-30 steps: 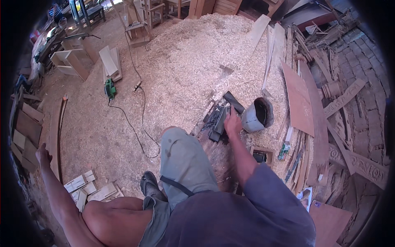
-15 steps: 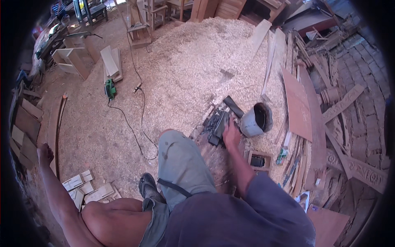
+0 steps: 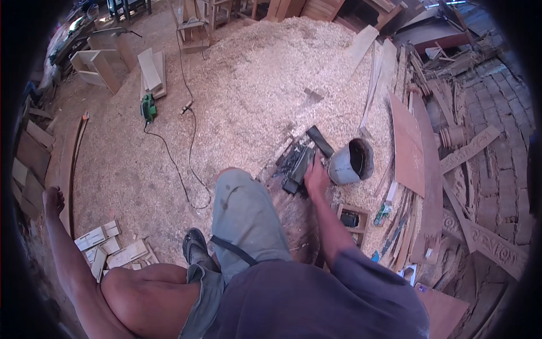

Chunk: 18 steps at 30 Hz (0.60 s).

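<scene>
My right hand [image 3: 316, 179] is wrapped round a dark grey rectangular block [image 3: 304, 164] low in front of me. Beneath and beside it lies a heap of black, wet-looking matter [image 3: 289, 165]. A separate dark bar [image 3: 320, 141] lies just beyond the hand. Close on the right stands a grey metal bucket [image 3: 340, 165] with a dark inside. My left hand [image 3: 53, 200] is held out at the far left, beyond my bare knee, with its fingers curled into a fist and nothing visible in it.
Wood shavings [image 3: 254, 85] cover the ground. A green power planer [image 3: 148, 108] with a trailing cable [image 3: 169, 158] lies at left. Small boards [image 3: 127, 254] are near my left knee. An open wooden box [image 3: 353, 219] sits right of my forearm; planks and carved pieces [image 3: 499, 240] crowd the right.
The whole view has shifted slightly. My right hand and the block stay at nearly the same place by the bucket. My left hand is still a fist at far left.
</scene>
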{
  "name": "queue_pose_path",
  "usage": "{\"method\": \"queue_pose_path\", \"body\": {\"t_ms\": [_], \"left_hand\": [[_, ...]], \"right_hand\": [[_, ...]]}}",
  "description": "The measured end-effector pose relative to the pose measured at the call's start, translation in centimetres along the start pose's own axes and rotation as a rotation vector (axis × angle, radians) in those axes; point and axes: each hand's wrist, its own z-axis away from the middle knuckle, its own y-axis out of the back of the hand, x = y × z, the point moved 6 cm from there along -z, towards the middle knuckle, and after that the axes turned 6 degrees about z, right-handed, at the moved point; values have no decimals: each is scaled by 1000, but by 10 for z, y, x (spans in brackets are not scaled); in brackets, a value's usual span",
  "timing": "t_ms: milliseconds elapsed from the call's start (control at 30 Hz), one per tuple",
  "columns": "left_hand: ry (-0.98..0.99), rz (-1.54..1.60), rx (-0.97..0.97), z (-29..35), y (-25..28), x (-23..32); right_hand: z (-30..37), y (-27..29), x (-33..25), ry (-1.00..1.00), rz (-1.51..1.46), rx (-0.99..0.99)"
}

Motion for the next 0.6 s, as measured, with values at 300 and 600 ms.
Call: {"method": "queue_pose_path", "body": {"t_ms": [300, 600], "left_hand": [[-100, 31, -77, -27, -5, 7], [-139, -21, 193, -23, 5, 13]], "right_hand": [[22, -1, 1, -26, 14, -115], [21, -1, -6, 14, -10, -63]]}}
